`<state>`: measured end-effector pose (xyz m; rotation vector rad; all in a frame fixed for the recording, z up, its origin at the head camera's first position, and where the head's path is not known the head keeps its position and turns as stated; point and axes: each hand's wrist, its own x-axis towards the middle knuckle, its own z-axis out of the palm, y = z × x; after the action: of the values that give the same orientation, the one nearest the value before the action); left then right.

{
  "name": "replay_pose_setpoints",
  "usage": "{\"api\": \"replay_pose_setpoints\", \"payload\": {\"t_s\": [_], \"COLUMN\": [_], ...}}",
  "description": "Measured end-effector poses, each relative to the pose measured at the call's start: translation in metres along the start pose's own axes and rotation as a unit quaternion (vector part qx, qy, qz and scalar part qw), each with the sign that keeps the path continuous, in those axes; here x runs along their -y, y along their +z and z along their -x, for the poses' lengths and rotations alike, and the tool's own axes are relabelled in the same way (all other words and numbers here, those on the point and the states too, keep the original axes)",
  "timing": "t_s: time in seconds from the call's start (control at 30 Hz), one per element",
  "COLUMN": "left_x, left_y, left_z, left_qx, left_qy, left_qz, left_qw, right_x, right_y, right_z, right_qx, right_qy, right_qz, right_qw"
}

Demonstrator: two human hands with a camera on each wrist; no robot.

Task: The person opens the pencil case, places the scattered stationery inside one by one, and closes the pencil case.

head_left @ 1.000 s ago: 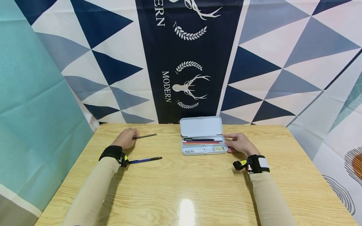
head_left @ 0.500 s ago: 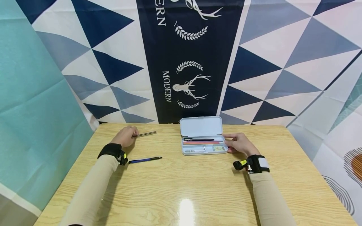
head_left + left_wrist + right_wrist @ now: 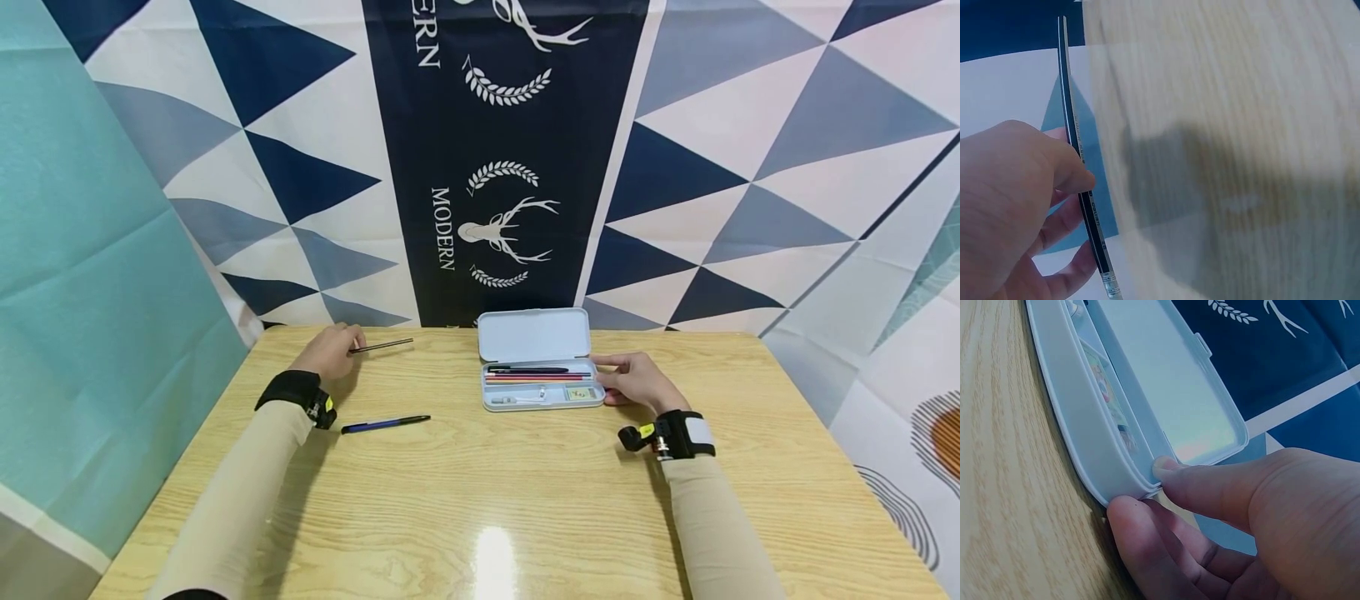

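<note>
At the back left of the table, my left hand (image 3: 330,352) pinches a slim dark pencil (image 3: 381,346) between thumb and fingers. In the left wrist view the pencil (image 3: 1074,125) has a pale stripe, small printing and a barcode-like label near one end. My right hand (image 3: 637,383) holds the right end of an open light-blue pencil case (image 3: 487,402). The right wrist view shows the thumb on the case's (image 3: 1079,419) rim corner and the fingers against its outer end. Inside lie a black pen (image 3: 528,370), coloured pencils (image 3: 536,379) and a small patterned item (image 3: 580,393).
A blue and black pen (image 3: 386,424) lies on the wooden table (image 3: 450,492), nearer than the left hand. The case's raised lid (image 3: 534,335) stands close to the patterned cloth (image 3: 502,167) behind the table. A teal cloth (image 3: 112,292) hangs at the left.
My left hand, with the pencil, has shifted a little toward the table's back edge and slightly left. The right hand and the case have stayed put.
</note>
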<state>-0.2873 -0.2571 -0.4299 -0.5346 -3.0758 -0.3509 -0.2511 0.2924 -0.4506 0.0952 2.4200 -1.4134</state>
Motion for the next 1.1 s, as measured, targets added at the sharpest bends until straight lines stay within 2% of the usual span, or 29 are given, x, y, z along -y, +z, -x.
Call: {"api": "replay_pose_setpoints", "payload": {"t_s": [0.23,0.43,0.7,0.9,1.1], "left_x": [-0.001,-0.007,-0.024,-0.04,-0.048], "left_y": [-0.008,-0.007,-0.002,-0.002,0.0], "left_z": [0.0,0.001,-0.006,-0.008,-0.009], "left_qx": [-0.011,-0.005,-0.008,-0.015,-0.019], "left_qy": [0.001,0.008,0.051,0.069,0.09], "left_qz": [-0.008,-0.013,-0.05,-0.046,-0.056], "left_qw": [0.9999,0.9999,0.9974,0.9964,0.9942], "right_x": [0.001,0.001,-0.002,-0.005,-0.005], "right_y": [0.0,-0.001,-0.001,0.001,0.0], "right_z": [0.0,0.001,-0.003,-0.004,-0.003], "right_qx": [0.0,0.0,-0.006,-0.003,-0.007], "right_qy": [0.0,-0.002,-0.003,-0.01,-0.011], "right_qz": [-0.002,-0.003,0.001,0.002,0.005], "right_qw": [1.0,1.0,1.0,1.0,1.0]}}
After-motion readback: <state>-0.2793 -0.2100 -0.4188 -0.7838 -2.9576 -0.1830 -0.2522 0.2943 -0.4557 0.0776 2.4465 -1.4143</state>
